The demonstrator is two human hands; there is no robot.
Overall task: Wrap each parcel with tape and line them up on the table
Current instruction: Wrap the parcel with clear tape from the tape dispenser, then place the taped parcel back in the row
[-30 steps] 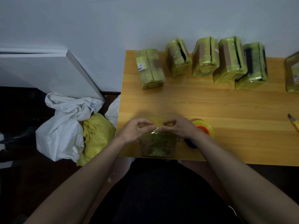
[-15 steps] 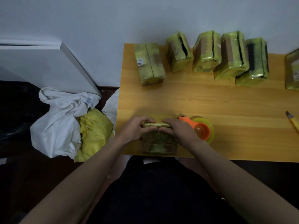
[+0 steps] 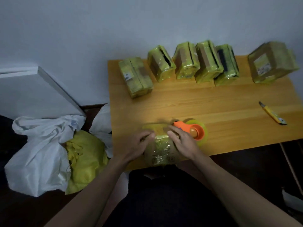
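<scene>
Both hands have slid from the parcel's top edge down onto its upper face since half a second ago, and my view has swung so more of the desk's right side shows. Now the parcel (image 3: 161,149) sits at the near edge of the desk (image 3: 213,110), partly over the lip, wrapped in glossy yellow-green tape with brown card and print showing through. My left hand (image 3: 136,145) lies against the parcel's left side with fingers fairly straight, pressing the tape down; the fingertips are blurred, so I cannot tell whether they pinch anything. My right hand (image 3: 182,141) rests flat on the parcel's right side, fingers extended and touching the top. Just beyond the right hand lies the tape roll (image 3: 200,131), yellow-green, held in an orange dispenser (image 3: 190,129) whose handle points toward the parcel. Along the far edge of the desk, by the wall, stand six wrapped parcels (image 3: 186,64): one lying flat at the left, four packed close side by side in the middle, one larger apart at the right. A yellow knife (image 3: 273,115) lies on the desk's right part, well apart from the hands. On the floor left of the desk slumps a white bag (image 3: 39,149) with a yellow bag (image 3: 85,158) beside it, and a white board (image 3: 32,90) leans against the wall behind them.
</scene>
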